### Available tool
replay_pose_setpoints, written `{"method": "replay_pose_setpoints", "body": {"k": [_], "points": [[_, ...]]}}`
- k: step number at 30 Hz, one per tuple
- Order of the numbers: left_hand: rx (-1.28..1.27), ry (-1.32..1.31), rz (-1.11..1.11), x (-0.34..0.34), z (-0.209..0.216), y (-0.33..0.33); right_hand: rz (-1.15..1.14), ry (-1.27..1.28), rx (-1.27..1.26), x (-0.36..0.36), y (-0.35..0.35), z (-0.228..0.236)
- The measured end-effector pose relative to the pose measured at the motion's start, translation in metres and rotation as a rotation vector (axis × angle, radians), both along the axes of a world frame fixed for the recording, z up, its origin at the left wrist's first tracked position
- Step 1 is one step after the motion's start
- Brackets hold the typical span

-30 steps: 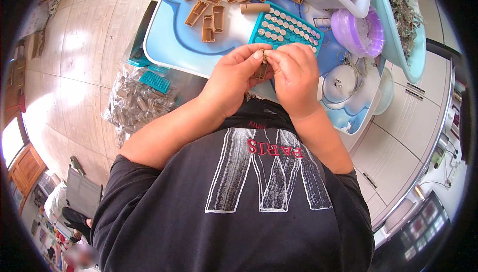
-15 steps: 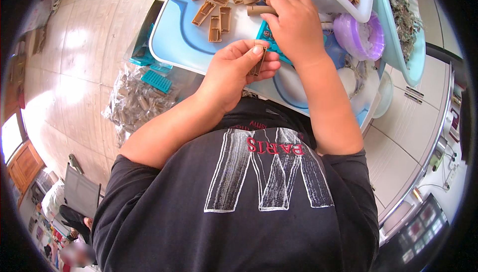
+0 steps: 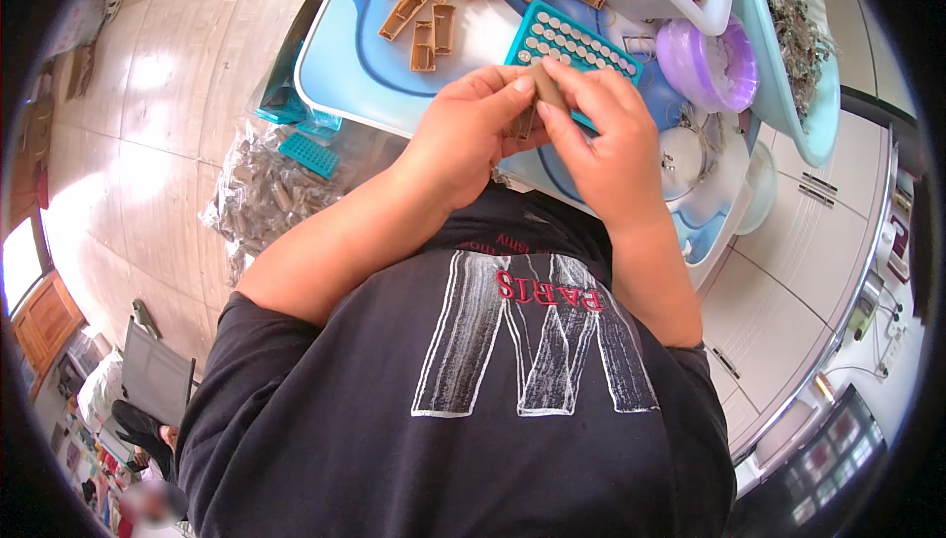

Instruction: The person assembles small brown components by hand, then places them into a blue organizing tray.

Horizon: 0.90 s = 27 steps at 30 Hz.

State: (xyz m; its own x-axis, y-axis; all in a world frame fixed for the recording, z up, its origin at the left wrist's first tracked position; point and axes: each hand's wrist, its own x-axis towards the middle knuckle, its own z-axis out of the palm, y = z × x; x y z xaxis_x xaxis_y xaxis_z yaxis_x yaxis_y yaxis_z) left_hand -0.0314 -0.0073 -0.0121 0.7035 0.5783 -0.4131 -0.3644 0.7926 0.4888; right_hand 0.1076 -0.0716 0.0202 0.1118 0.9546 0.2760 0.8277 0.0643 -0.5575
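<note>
So, the left grip (image 3: 471, 124) holds a brown case (image 3: 522, 127); the right grip (image 3: 611, 132) pinches a brown cover (image 3: 549, 90) right by it; beyond both sits a teal rack (image 3: 520, 43).

Matt brn plas. casing (image 3: 550, 90), glossy blu tray (image 3: 347, 65)

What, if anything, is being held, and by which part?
Left grip: open brown plastic casing, by its upper end. Right grip: smooth, rounded brown plastic shell, by its edges.
</note>
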Motion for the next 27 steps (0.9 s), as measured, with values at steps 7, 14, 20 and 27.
{"method": "replay_pose_setpoints", "body": {"k": [7,14,20,27], "points": [[0.061,0.06,-0.307,0.009,0.005,-0.01,0.049,0.285,-0.338,0.02,-0.027,0.029],[0.087,0.074,-0.307,0.018,0.003,-0.017,-0.017,0.057,-0.19,0.025,-0.04,0.03],[-0.015,0.025,-0.253,0.022,0.01,-0.018,-0.041,-0.06,-0.129,0.012,-0.042,0.021],[0.017,0.036,-0.259,0.022,0.009,-0.021,-0.052,-0.076,-0.126,0.009,-0.04,0.019]]}}
